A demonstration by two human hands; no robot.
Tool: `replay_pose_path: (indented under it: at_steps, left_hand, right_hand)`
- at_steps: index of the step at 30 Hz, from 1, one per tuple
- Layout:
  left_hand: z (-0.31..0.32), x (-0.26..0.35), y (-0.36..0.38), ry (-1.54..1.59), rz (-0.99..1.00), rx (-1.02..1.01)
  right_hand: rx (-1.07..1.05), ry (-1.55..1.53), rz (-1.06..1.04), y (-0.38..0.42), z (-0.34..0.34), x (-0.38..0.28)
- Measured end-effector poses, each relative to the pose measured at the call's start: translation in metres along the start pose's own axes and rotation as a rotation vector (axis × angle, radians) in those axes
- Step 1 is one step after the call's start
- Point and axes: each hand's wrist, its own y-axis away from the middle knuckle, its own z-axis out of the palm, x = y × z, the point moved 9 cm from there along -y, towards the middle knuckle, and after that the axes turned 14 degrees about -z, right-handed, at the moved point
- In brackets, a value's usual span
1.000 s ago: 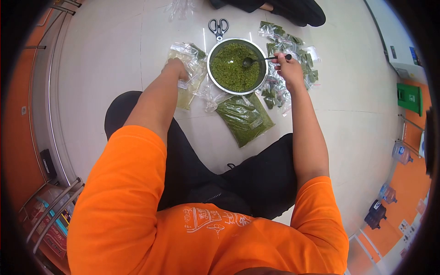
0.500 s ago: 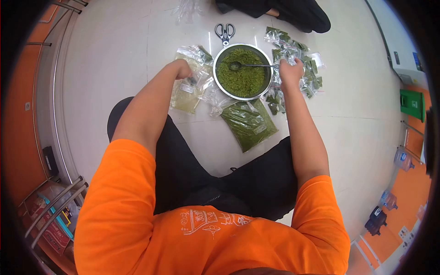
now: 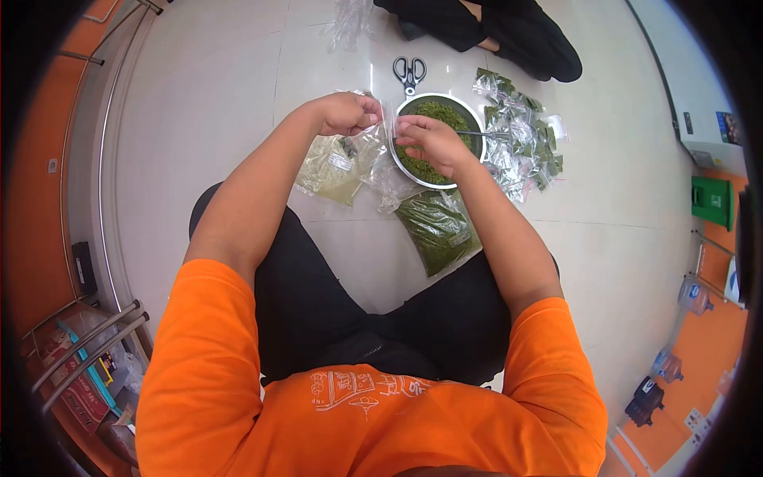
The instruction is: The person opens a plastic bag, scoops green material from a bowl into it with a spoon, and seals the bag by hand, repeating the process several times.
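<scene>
Over the left rim of a steel bowl [image 3: 474, 163], my left hand [image 3: 348, 115] pinches a small clear plastic bag [image 3: 388, 127]. Facing it, my right hand [image 3: 435, 145] has thumb and fingertips closed at the bag's other edge and partly covers the bowl. Chopped green filling [image 3: 433, 110] lies in the bowl. A spoon [image 3: 481, 133] rests there with its handle over the right rim; its head is hidden by my right hand. Below my left hand lie clear plastic bags [image 3: 324, 179], one with a white label. A large bag of green stuff [image 3: 435, 234] lies just below the bowl.
Black-handled scissors [image 3: 409, 73] lie beyond the bowl. Several small bags of green pieces [image 3: 524, 139] are heaped to its right. Another clear plastic bag [image 3: 348, 22] lies at the top. Across from me are a person's dark-clothed legs [image 3: 509, 36] on the tiled floor [image 3: 612, 262].
My right hand has left the spoon handle and moved left over the bowl to the small bag. My left hand has risen rightward from the clear bags, bringing up a bag.
</scene>
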Motion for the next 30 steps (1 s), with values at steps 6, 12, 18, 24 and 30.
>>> replay_pose_path:
  at_steps: [6,12,18,24,30]
  left_hand:
    - [0.005,0.016,0.007,-0.022,-0.021,0.111]
    - [0.009,0.025,0.006,-0.01,-0.023,0.236]
    - [0.032,0.074,0.043,-0.44,0.391,0.955]
    - [0.061,0.07,0.021,-0.253,0.349,0.587]
    - [0.058,0.062,0.015,-0.052,0.342,0.53]
  right_hand:
    - [0.098,-0.066,-0.067,0.01,-0.012,-0.018]
    - [0.222,0.174,-0.205,0.015,-0.034,-0.03]
    - [0.366,0.457,-0.385,0.026,-0.048,-0.047]
    - [0.36,0.643,-0.424,0.036,-0.041,-0.069]
    - [0.294,0.514,-0.369,0.026,-0.056,-0.06]
